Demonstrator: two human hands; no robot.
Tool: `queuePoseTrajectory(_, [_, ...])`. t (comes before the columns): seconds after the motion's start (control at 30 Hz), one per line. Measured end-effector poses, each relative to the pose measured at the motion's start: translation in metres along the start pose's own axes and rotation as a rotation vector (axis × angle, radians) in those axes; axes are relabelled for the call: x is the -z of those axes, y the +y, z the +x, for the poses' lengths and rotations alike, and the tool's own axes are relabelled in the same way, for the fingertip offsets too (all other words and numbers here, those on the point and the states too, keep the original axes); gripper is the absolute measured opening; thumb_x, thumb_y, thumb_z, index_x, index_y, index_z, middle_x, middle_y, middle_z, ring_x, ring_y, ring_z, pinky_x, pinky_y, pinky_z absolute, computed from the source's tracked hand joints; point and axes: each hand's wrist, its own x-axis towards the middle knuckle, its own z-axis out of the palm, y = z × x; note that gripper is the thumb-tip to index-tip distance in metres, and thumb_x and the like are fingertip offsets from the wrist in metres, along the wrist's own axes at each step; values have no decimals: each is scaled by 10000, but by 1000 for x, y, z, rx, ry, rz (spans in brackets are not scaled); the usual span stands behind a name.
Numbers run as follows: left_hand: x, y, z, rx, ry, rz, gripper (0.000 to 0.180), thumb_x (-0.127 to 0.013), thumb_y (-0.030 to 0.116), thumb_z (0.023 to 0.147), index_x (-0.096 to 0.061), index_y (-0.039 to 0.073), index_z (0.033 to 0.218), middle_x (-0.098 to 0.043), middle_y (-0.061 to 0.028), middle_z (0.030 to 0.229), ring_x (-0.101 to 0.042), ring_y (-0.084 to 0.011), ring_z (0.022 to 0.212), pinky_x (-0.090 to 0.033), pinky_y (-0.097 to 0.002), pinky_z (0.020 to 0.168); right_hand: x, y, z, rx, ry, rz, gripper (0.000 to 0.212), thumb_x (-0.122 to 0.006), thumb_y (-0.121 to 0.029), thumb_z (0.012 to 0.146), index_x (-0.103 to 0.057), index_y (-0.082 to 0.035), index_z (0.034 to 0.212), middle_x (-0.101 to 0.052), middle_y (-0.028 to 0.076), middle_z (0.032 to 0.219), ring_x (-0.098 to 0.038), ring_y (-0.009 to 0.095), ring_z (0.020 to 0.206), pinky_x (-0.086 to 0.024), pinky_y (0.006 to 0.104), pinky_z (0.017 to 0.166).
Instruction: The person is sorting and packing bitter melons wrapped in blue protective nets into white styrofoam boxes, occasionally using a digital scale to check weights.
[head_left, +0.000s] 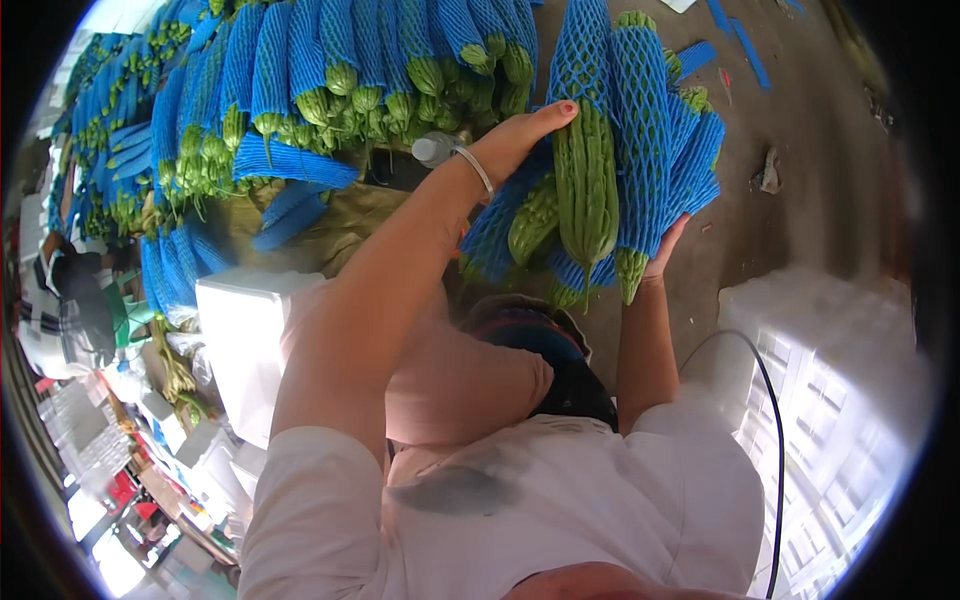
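Observation:
In front of me, both hands hold up a bundle of green bitter melons, most of them sleeved in blue foam netting. My left hand (522, 138) grips from the left, its thumb lying on a bitter melon (588, 195) whose lower half is bare; the other fingers are hidden behind. My right hand (668, 248) clasps the lower right side, mostly covered by the bundle. A netted bitter melon (640, 135) stands upright beside the half-bare one. More netted ones (695, 165) fan out on the right. A partly bare melon (533, 220) sits at lower left.
Long rows of netted bitter melons (330, 60) are stacked at the far left. Loose blue foam sleeves (295, 165) lie before them, near a bottle (433, 150). A white box (245, 345) stands left of my knee. Scraps and blue sleeves (750, 55) litter the floor at right.

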Motion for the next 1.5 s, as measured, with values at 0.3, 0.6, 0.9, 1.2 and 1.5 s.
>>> queuePoseTrajectory(0.3, [19, -61, 43, 264, 32, 231, 699, -554, 598, 806, -539, 36, 1221, -543, -94, 1218, -484, -195, 1138, -331, -333, 991, 91, 66, 17, -196, 40, 154, 850, -521, -652, 795, -294, -110, 1410, -410, 109, 1386, -421, 333, 1233, -342, 473, 1035])
queuePoseTrajectory(0.6, [33, -101, 61, 350, 530, 502, 919, -709, 469, 721, -341, -118, 1324, -486, -233, 1276, -502, -307, 1161, -388, -355, 970, 89, 92, 28, -410, 44, 152, 810, -624, -543, 795, -327, -77, 1387, -444, 98, 1360, -421, 308, 1237, -311, 471, 1051])
queuePoseTrajectory(0.9, [29, -91, 49, 255, 646, 755, 886, -700, 388, 716, -315, -126, 1326, -470, -270, 1279, -487, -354, 1175, -392, -379, 979, 83, 83, 16, -279, 351, -163, 669, -674, -352, 828, -384, -10, 1324, -516, 140, 1260, -512, 285, 1131, -395, 403, 988])
queuePoseTrajectory(1.2, [33, 27, -10, 112, 420, 1075, 631, -691, 394, 734, -519, -89, 1102, -615, -171, 971, -594, -254, 852, -463, -324, 767, 118, 64, 10, -369, 577, -239, 694, -745, -329, 764, -428, -2, 1286, -559, 141, 1191, -548, 302, 1066, -447, 425, 932])
queuePoseTrajectory(1.5, [94, 82, -345, -243, 740, 575, 502, -702, 111, 786, -475, -32, 1211, -591, -36, 1030, -542, -103, 875, -450, -244, 783, 102, 39, 22, -172, 531, -416, 623, -739, -359, 756, -497, -26, 1223, -568, 109, 1153, -560, 273, 1014, -461, 428, 890])
